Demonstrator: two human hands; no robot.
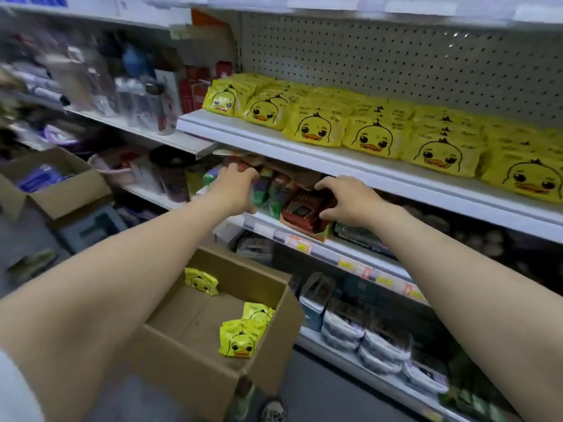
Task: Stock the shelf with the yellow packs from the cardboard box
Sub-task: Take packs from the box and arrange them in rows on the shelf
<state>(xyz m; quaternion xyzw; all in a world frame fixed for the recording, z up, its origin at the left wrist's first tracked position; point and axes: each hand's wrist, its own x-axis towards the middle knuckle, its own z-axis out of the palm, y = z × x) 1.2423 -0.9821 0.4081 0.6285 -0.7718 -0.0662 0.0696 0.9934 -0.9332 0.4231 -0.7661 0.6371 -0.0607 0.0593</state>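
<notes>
On the upper shelf (274,141), against a pegboard back (396,65), yellow packs (374,138) printed with a duck face stand in several rows running from the middle of the view off to the right, front packs close to the shelf edge. Below them, on the next shelf down, both hands reach in among other goods. The left hand (236,185) lies against a group of upright green and dark packets (268,190), its fingers (243,170) curled loosely over their tops; whether it truly grips any of them I cannot tell. The right hand (350,199) rests on a dark red box (304,210) that sits in a small display tray, thumb at the near side of the box and fingers (327,182) bent over its far edge, closed around it.

Near and low, beneath the left forearm, the open cardboard box (213,360) sits with a few yellow packs left inside: one at its far left corner (201,280) and a small cluster against its right wall (243,336). Another open carton (58,190) stands far left. Price tags (300,245) line the lower shelf edge.
</notes>
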